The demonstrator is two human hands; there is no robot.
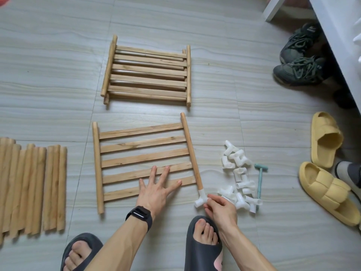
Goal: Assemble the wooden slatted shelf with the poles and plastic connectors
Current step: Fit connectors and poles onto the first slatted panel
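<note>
Slipper [203,253] beside right hand [221,211], corner connector [200,201]

You are looking at a scene where nothing is reading clearly. The dark grey-green laced sneaker [298,45] is carrying a small white mark on its tongue, too blurred to make out. The black wristwatch [139,215] on your wrist is showing no legible display.
</note>
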